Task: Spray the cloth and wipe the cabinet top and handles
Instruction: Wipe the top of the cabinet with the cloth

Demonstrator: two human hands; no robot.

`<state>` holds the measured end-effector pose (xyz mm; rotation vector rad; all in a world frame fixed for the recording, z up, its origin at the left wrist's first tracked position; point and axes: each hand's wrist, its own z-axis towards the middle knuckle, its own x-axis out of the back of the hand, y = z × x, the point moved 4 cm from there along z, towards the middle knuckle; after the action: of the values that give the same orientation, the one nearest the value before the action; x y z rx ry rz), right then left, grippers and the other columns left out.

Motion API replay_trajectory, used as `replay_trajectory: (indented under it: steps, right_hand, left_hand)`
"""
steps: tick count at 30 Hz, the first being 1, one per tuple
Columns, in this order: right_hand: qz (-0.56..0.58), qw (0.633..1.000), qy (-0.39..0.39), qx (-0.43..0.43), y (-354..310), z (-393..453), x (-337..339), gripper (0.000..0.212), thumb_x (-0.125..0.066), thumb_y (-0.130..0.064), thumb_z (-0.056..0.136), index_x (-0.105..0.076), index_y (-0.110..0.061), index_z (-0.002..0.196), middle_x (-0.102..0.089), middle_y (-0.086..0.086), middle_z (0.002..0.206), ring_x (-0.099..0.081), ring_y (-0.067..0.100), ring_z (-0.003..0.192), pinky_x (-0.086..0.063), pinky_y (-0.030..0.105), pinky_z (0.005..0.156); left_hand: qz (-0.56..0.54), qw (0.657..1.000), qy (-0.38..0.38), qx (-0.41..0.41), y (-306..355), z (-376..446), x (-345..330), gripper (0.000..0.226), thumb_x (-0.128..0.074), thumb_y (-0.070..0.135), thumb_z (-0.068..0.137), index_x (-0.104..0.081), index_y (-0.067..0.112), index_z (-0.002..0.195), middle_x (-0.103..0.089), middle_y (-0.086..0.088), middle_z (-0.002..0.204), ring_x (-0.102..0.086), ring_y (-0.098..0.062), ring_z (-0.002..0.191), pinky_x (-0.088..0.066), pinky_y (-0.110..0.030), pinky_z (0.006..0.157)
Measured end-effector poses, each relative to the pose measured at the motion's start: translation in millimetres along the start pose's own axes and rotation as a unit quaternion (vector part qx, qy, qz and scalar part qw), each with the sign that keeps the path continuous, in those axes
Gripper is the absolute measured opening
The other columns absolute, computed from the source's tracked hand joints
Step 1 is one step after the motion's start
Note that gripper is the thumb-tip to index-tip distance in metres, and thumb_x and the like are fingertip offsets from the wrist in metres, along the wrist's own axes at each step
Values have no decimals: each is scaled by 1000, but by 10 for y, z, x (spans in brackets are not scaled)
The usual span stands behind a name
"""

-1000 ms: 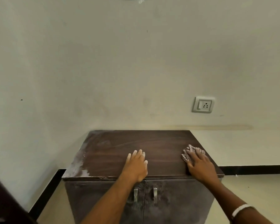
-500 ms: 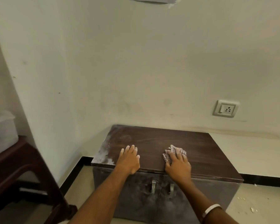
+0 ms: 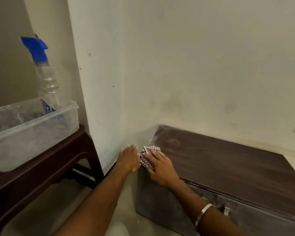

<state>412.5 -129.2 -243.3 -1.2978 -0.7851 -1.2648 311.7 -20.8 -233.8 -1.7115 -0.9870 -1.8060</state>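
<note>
Cloth [image 3: 148, 156] bunched at the near left corner of the cabinet top [image 3: 220, 160], under the right hand.

The right hand [image 3: 160, 166] lies flat on the checked cloth, fingers [image 3: 147, 156] straight and slightly spread, pressing it onto the dark wood; the crumpled cloth runs near-to-far along the top's left edge. The left hand [image 3: 129, 159] sits just left of it, off the corner, fingers [image 3: 129, 148] straight and close together, pointing at the wall [image 3: 177, 65], thumb side touching the cloth. A bangle [image 3: 203, 213] rings the right wrist. One door handle [image 3: 226, 211] shows below the right forearm. Well left, a spray bottle [image 3: 44, 77] with a blue trigger head leans in a clear plastic tub [image 3: 31, 133] on a dark worktop [image 3: 49, 160].
</note>
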Motion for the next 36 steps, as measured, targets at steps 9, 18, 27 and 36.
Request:
replay_trajectory:
  steps: [9,18,27,36]
  right_hand:
    - [24,998,-53,37,388,627,61,46,-38,-44,97,-31,-43,143,-16,-8,160,-17,20,145,-19,43,117]
    - [20,986,-17,166,-10,212,-54,48,-40,-39,96,-35,-41,143,-24,-5,158,-20,19,145,-18,39,118]
    - [43,988,-24,149,43,394,-45,45,-41,-37,97,-39,-37,142,-25,-4,158,-22,20,144,-18,39,118]
    - [29,995,-48,82,729,1288,-31,45,-40,-37,98,-36,-39,143,-20,-4,159,-18,19,146,-16,41,119]
  left_hand:
    - [-29,999,-20,17,-127,262,-39,52,-24,28,104,-19,9,152,-15,-6,161,-9,-24,150,-6,-42,122]
    - [-8,997,-22,73,-467,125,13,53,-26,27,101,-22,9,151,-16,-5,161,-13,-23,148,-8,-42,121]
    - [-16,999,-11,34,-242,205,39,52,-32,24,99,-27,9,149,-23,-7,159,-17,-25,148,-12,-43,120]
    - [-19,1000,-21,0,-86,887,-23,52,-25,28,103,-23,8,150,-18,-7,160,-15,-25,148,-9,-43,121]
